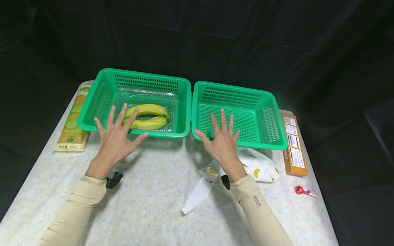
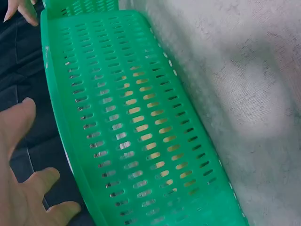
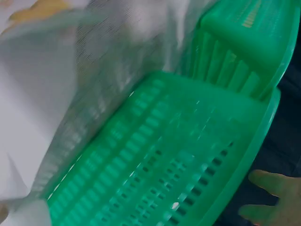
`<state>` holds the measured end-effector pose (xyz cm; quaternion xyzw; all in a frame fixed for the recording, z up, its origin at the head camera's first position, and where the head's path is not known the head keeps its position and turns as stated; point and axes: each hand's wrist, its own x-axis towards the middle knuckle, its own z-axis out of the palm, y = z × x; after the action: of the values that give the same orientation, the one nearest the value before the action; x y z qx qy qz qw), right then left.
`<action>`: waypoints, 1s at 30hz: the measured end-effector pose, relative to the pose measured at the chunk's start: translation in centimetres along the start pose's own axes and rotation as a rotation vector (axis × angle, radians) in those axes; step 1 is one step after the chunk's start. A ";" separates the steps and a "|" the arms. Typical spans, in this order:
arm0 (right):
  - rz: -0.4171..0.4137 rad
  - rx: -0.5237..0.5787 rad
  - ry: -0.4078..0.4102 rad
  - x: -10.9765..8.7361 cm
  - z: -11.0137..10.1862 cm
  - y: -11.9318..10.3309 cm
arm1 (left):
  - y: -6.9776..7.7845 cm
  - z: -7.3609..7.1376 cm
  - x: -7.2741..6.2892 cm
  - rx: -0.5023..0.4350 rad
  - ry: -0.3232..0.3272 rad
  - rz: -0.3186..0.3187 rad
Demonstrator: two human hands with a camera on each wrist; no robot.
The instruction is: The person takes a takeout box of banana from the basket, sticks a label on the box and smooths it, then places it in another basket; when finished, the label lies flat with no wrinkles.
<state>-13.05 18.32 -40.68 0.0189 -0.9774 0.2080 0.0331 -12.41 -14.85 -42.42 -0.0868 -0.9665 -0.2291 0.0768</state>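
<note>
a studio-like setup: black cloth point(image 1: 197, 37) hangs behind a pale patterned table point(image 1: 147, 208).

Shows a pale tabletop point(image 1: 147, 212) with a faint flower pattern. Carries a left green basket point(image 1: 166, 134) and a right green basket point(image 1: 264, 146) side by side along the far edge. Bears a yellow packet point(image 1: 70, 127) left of the baskets and, on their right, an orange-brown box point(image 1: 288, 157) with white labels. Holds a red lollipop point(image 1: 298, 190) near the box, plus a white bag point(image 1: 264, 173) in front of the right green basket and a white strip point(image 1: 198, 194) left of the bag.
</note>
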 end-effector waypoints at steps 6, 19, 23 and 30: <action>-0.167 0.235 0.089 1.1 0.5 -2.8 | -1.1 -0.3 0.9 -0.115 0.057 -0.061; -0.073 0.425 -0.116 5.1 4.2 -9.5 | -3.7 -1.2 3.3 -0.138 -0.020 -0.278; -0.001 0.433 -0.176 5.6 5.1 -10.7 | -3.8 -1.4 3.6 -0.097 -0.123 -0.316; 0.118 0.411 -0.247 6.4 6.1 -11.6 | -3.9 -1.4 3.6 -0.068 -0.162 -0.319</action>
<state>-19.19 5.13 -41.07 -0.0068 -0.9105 0.4002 -0.1033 -16.53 -18.42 -42.18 0.0471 -0.9627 -0.2632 -0.0414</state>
